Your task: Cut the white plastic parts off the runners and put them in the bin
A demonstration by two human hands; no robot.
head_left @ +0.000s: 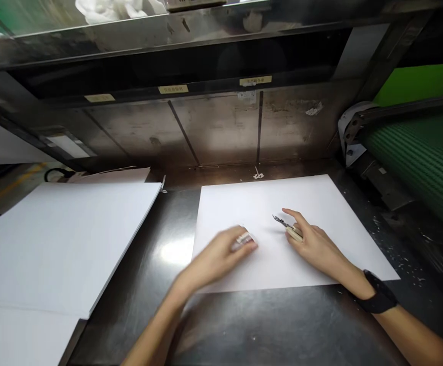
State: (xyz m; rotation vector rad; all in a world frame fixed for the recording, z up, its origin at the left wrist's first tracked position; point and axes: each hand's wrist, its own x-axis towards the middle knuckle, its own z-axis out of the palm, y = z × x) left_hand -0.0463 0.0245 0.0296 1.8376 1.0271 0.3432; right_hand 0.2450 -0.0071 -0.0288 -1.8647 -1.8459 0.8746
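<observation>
A large white sheet lies flat on the metal table. Over its left part, my left hand is closed around a small whitish object, blurred by motion. My right hand, with a black band at the wrist, holds a small tool with a cream handle and a dark metal tip that points up and left. The index finger of that hand is stretched out above the tool. A gap separates the two hands.
A stack of white sheets stands at the left. A green conveyor belt runs at the right. Behind the table rises a metal panel under a shelf. White scraps lie near the panel.
</observation>
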